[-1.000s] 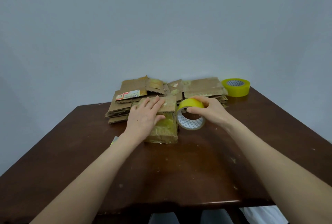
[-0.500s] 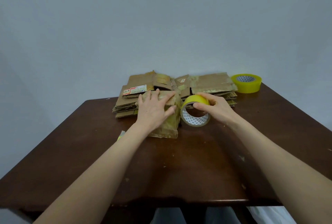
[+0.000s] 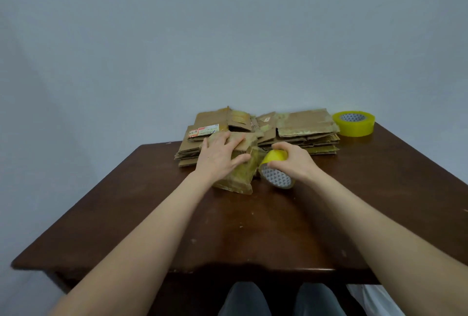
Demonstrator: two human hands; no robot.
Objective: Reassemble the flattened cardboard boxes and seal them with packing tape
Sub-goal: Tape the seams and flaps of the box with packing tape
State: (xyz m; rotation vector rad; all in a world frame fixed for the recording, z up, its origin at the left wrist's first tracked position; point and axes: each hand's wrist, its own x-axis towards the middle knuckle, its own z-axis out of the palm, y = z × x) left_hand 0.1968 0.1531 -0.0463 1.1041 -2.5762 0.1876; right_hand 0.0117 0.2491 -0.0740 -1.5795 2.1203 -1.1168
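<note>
A small assembled cardboard box, partly covered in yellowish tape, stands on the dark wooden table. My left hand lies flat on top of it, fingers spread, pressing the flaps down. Right beside the box, my right hand grips a yellow roll of packing tape from above, tilted with its patterned core facing me. Behind both lie two stacks of flattened cardboard boxes, one bearing a white and red label.
A second yellow tape roll lies flat at the table's far right corner. The wall rises just behind the stacks. My knees show under the table's near edge.
The tape roll has tipped downward beside the box in my right hand. My left hand stays pressed on the box top. The camera view has shifted slightly.
</note>
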